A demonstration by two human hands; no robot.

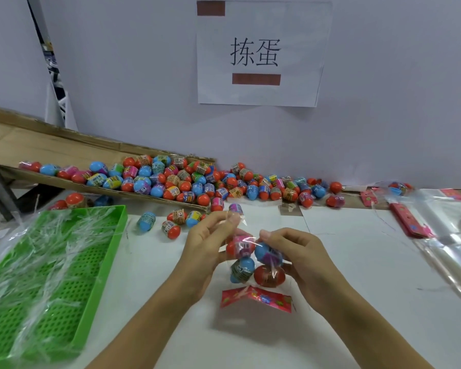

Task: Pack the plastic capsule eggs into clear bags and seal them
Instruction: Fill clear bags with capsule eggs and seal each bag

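Note:
I hold a clear bag [254,262] above the white table, with several capsule eggs inside it, red and blue. Its red printed header card [256,299] hangs at the bottom. My left hand [210,243] pinches the bag's open top edge between thumb and fingers. My right hand [296,257] grips the bag's right side around the eggs. A large heap of loose capsule eggs [186,179] lies along the back wall and on a slanted cardboard sheet [51,153].
A green perforated tray [64,262] holding thin clear strips sits at the left. A stack of clear bags [442,235] with red headers lies at the right. A few stray eggs [171,222] rest just beyond my hands. A paper sign [258,51] hangs on the wall.

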